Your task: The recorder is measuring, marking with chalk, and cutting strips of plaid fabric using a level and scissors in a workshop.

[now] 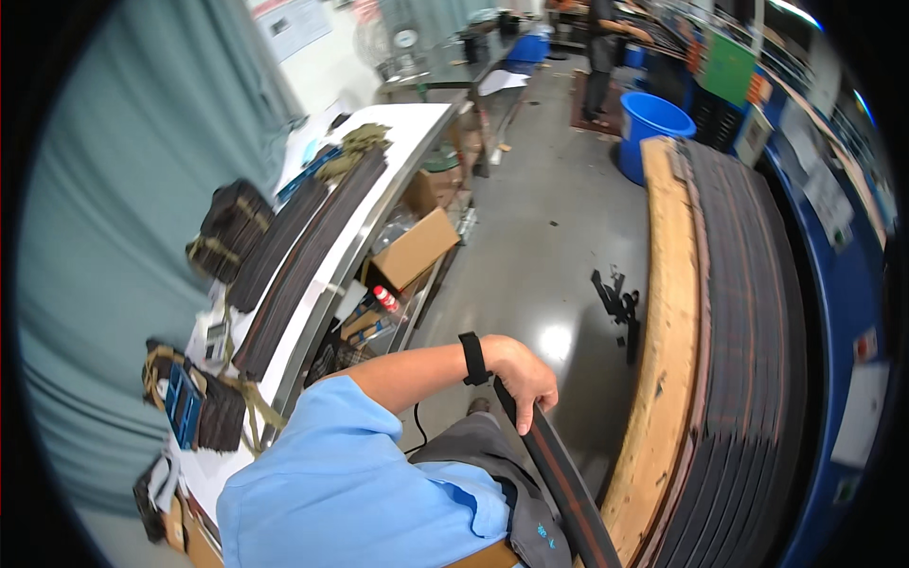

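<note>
Left grip pinched on dark striped strip, five o'clock; right hand out of view. Strip might snag on wooden board, four o'clock, if swung wide.

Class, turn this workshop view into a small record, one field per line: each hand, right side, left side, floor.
Left hand: gripping a striped dark strip near its upper end
Right hand: not in view
Right side: wooden board beside a row of dark bands
Left side: white-topped table bearing long dark lengths
Floor: blue bin, black scraps
</note>
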A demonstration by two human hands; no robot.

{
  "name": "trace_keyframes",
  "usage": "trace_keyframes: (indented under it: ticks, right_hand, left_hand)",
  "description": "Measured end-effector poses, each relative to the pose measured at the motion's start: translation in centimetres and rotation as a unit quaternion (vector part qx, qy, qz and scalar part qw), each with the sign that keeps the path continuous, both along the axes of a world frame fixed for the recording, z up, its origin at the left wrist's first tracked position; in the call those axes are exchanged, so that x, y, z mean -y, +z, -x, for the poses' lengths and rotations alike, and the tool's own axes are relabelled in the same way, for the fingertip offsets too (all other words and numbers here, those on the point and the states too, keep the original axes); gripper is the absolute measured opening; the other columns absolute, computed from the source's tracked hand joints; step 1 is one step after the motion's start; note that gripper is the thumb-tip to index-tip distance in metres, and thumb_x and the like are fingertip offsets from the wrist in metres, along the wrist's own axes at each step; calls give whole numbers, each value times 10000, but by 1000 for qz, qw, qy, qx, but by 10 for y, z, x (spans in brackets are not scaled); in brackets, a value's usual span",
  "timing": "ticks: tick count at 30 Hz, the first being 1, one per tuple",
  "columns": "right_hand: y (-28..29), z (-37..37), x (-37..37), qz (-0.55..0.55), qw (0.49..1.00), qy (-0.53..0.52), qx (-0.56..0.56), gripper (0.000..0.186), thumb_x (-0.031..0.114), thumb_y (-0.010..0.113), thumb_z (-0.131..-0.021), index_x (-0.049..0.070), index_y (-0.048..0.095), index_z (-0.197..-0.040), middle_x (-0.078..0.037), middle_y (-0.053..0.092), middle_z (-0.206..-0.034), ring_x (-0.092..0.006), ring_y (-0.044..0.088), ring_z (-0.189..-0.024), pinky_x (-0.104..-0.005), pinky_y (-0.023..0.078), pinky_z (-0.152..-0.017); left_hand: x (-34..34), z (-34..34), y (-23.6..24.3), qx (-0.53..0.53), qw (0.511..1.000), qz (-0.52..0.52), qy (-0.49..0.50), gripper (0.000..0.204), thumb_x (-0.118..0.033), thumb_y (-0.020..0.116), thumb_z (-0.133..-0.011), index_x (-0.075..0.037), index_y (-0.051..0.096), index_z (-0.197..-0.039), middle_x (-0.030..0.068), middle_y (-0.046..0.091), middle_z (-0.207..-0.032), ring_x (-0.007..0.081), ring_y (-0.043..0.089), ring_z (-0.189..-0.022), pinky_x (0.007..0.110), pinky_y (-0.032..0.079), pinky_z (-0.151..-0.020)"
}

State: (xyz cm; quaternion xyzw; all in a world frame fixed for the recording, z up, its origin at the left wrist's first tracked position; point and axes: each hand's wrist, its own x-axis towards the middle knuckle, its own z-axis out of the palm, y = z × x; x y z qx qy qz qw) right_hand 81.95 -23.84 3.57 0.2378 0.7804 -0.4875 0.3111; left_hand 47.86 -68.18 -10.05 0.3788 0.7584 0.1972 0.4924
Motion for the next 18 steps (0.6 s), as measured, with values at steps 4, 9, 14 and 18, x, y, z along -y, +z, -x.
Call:
trace_keyframes:
  ticks: [4, 9, 14, 18]
  right_hand:
    - [24, 71, 43, 9, 997, 75, 7, 205, 26, 677, -927, 16, 660, -1131, 0, 618, -916, -102, 520, -823, -271, 476, -757]
    - [29, 171, 113, -5, 985, 174, 12, 200, 96, 682, -958, 17, 656, -1139, -1, 618, -890, -88, 512, -757, -259, 458, -666]
    - [30, 274, 192, -14, 957, 288, -8, 201, 99, 664, -964, 18, 656, -1147, -9, 622, -886, -90, 516, -753, -264, 459, -663]
    - [13, 360, 252, -78, 906, 409, -69, 200, 72, 668, -940, 1, 668, -1127, -42, 649, -898, -145, 560, -800, -301, 497, -746]
  left_hand:
    - [77, 2, -13, 35, 995, -12, 93, 526, -402, 909, -725, -24, 709, -1031, 104, 717, -911, 288, 682, -882, 426, 498, -739]
    - [189, 4, -26, 71, 978, -33, 192, 469, -350, 919, -723, -42, 725, -1018, 75, 718, -872, 246, 681, -839, 409, 495, -709]
    - [299, -5, -28, 74, 950, -70, 295, 448, -332, 909, -742, -31, 721, -1016, 76, 723, -870, 247, 682, -824, 399, 494, -697]
    - [367, -29, -3, 0, 924, -100, 370, 431, -334, 895, -757, -34, 709, -1006, 93, 725, -868, 274, 685, -823, 421, 494, -701]
